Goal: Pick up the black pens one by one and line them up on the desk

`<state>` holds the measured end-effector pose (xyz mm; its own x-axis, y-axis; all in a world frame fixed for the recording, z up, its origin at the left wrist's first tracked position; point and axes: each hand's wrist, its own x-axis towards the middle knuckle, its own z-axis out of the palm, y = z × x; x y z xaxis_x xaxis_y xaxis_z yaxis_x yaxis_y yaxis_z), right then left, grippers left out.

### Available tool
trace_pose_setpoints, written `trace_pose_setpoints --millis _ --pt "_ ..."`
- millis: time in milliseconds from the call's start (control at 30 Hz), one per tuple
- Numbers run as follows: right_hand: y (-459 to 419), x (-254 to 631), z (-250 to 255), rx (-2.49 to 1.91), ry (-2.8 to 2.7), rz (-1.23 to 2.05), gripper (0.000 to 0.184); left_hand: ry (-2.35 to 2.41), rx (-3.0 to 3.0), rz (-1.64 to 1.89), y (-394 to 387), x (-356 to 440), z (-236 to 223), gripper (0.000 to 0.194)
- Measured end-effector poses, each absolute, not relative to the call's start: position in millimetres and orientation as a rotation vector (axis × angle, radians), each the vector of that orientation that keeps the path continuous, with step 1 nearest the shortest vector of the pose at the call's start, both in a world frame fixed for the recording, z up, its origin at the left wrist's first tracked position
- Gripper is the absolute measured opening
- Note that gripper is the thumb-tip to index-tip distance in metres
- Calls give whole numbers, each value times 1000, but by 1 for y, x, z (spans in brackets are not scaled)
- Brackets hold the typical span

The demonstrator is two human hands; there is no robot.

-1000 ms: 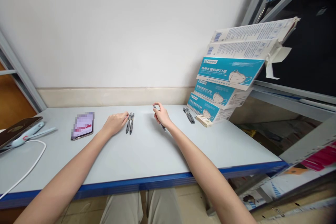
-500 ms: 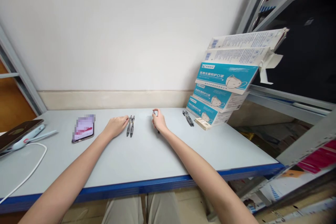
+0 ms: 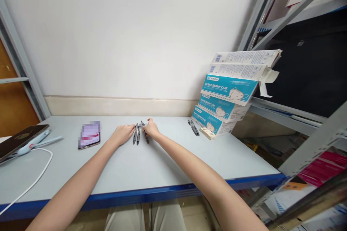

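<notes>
Two dark pens with clear middles, a left pen (image 3: 134,138) and a middle pen (image 3: 138,138), lie side by side on the table. My left hand (image 3: 123,134) rests just left of them, fingers curled together with the tips against the left pen's upper part. From the right, my right hand (image 3: 151,129) grips a third pen (image 3: 147,139) between thumb and fingers, close beside the middle pen and roughly in line with it. Its middle is partly hidden by my fingers.
Further right lie more dark pens (image 3: 193,127) and a small cream box (image 3: 207,133), in front of stacked mask boxes (image 3: 217,108). On the left are a phone (image 3: 89,136), a dark device (image 3: 23,140) and a white cable (image 3: 43,173). The table's blue edge (image 3: 151,193) runs nearest me.
My right hand has moved left with its pen, bringing it beside the two lying pens. My left hand stays by the left pen. The camera view has shifted slightly.
</notes>
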<state>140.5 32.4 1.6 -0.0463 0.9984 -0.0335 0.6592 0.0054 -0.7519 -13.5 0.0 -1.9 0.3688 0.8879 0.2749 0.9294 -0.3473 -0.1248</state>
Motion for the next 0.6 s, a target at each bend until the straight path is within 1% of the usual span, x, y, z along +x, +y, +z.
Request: trace_pose_setpoints --millis 100,200,267,433,467,500,533,600 --pt "29 140 0 -1752 -1849 630 44 -1615 -2390 -233 0 -14 -3 33" --pt "30 139 -1 -1725 -1899 599 39 -1623 -2401 -219 1 -15 -4 32" --pt "33 138 -1 -1711 -1885 679 38 -1628 -2400 -204 2 -15 -4 32" --pt "26 140 5 -1639 -1810 1042 42 -1617 -2398 -195 1 -14 -4 33" --pt "19 143 8 -1614 -1821 1057 42 -1615 -2399 -193 1 -14 -4 34" --pt "9 148 12 -1589 -1837 1030 42 -1617 -2397 -194 1 -14 -4 34" --pt "-4 153 18 -1540 -1874 915 39 -1621 -2394 -199 1 -14 -4 34" --pt "-39 168 32 -1331 -1898 427 37 -1633 -2384 -211 1 -15 -4 35"
